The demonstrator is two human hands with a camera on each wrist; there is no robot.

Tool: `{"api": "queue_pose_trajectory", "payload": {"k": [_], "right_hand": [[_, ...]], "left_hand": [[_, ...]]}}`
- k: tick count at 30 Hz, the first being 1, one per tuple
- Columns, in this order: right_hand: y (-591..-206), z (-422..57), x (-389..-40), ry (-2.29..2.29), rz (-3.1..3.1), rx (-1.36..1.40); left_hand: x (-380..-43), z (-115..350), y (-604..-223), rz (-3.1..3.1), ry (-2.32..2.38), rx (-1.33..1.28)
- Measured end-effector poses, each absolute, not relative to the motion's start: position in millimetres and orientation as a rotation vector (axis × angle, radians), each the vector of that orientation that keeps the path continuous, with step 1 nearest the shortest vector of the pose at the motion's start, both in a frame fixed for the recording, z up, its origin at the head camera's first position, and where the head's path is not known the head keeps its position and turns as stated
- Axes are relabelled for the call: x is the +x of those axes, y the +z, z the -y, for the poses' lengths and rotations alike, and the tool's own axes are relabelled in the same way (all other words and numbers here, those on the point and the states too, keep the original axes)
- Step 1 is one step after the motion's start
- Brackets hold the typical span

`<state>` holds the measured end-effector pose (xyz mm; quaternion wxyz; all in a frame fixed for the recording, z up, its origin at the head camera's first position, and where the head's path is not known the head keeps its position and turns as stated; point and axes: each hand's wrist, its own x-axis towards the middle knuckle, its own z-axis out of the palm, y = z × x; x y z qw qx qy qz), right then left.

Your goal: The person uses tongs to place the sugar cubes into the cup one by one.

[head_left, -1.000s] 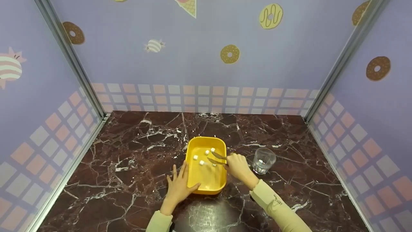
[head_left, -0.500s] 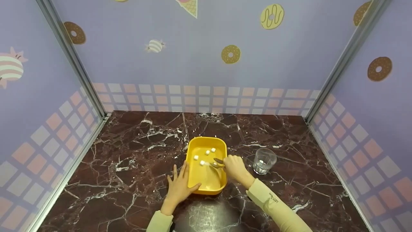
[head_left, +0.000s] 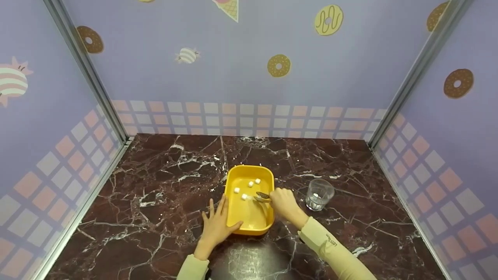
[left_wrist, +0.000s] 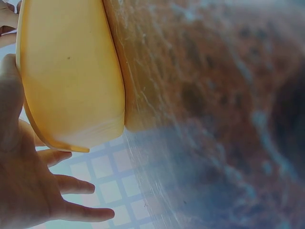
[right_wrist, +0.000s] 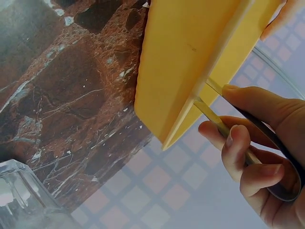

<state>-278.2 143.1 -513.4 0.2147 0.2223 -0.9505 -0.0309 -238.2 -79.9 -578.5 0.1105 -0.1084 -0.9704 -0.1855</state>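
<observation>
In the head view, a yellow tub [head_left: 249, 223] holds several small white cubes [head_left: 244, 196]. My right hand [head_left: 287, 206] is over its right rim, gripping metal tongs [head_left: 263, 195] whose tips reach down inside. The right wrist view shows the bent tongs [right_wrist: 259, 125] held between thumb and fingers, the tips hidden behind the tub wall. Whether a cube sits between those tips, I cannot tell. My left hand [head_left: 217, 224] rests along the tub's left side with fingers spread, its thumb over the near left rim. In the left wrist view, that hand's fingers [left_wrist: 76, 184] are straight.
A clear drinking glass [head_left: 320, 194] with white cube matter at its bottom stands right of the tub, close by my right forearm. The dark red marbled table [head_left: 163, 186] is bounded by patterned lilac walls [head_left: 249, 77] at the back and both sides.
The tongs' tips, spread wide a second ago, have come closer together and lower in the tub. My right hand shifted slightly left. The left hand and tub stay put.
</observation>
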Motion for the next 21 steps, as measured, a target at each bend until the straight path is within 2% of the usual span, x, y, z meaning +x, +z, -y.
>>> {"api": "queue_pose_trajectory", "payload": {"k": [12, 21], "right_hand": [[-496.9, -157.5, -275.9, 0.117, 2.612, 0.627], [-465.0, -181.0, -268.7, 0.215, 2.577, 0.543]], "left_hand": [[-238.5, 79.6, -578.8, 2.853, -0.548, -0.322], [-238.6, 80.1, -578.7, 2.852, -0.543, -0.322]]}}
